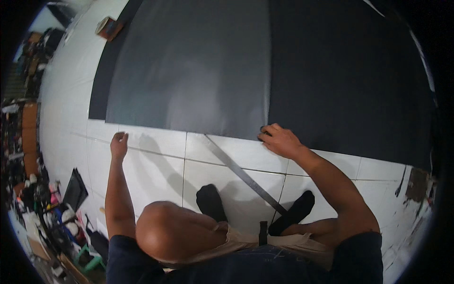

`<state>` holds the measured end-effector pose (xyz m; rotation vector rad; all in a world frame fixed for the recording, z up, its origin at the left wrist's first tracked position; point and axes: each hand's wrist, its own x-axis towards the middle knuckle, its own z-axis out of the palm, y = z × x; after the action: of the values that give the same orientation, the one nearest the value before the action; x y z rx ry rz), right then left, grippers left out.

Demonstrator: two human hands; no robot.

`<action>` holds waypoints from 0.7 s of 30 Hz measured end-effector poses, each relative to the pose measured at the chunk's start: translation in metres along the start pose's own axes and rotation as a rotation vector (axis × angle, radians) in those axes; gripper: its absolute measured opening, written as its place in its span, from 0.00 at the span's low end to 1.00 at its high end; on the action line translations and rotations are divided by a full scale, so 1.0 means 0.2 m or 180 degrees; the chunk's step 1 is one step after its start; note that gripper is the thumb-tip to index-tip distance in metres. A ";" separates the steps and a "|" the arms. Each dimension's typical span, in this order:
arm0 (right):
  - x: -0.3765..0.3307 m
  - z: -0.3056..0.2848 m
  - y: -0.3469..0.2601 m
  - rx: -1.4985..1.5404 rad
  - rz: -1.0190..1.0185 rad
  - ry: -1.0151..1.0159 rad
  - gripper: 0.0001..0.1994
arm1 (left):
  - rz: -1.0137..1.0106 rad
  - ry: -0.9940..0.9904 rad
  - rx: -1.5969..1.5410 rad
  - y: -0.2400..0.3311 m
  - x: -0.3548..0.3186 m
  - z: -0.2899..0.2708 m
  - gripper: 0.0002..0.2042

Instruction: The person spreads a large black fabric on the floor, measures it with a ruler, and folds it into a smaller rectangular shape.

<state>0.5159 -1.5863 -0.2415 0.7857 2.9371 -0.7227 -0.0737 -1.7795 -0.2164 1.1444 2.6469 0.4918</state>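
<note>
head: left hand [119,146], fingers together; right hand [281,141] touching grey sheet [194,61], grip unclear; brown object [111,31], possibly container.

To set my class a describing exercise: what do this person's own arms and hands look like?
Dark blue short sleeves end above bare forearms. The left hand and right hand are gloveless, and no watch or bracelet shows.

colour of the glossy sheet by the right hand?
Dark grey; the glossy sheet shows best in the head view.
</note>
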 end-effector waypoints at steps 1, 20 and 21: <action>0.02 -0.03 -0.02 -0.0019 -0.0012 -0.0089 0.15 | -0.0060 0.0095 -0.0044 -0.12 0.04 -0.03 0.18; 0.06 -0.15 -0.22 -0.0174 0.0723 -0.0928 0.27 | -0.0335 0.0450 0.0443 -0.50 0.79 0.10 0.31; 0.10 -0.13 -0.21 -0.0169 0.0627 -0.1009 0.27 | -0.0293 0.0487 0.0282 -0.68 0.82 0.05 0.30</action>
<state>0.4807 -1.5966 -0.2024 0.8517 2.5452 -0.6794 -0.2716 -1.7441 -0.2890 1.0414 2.8644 0.4665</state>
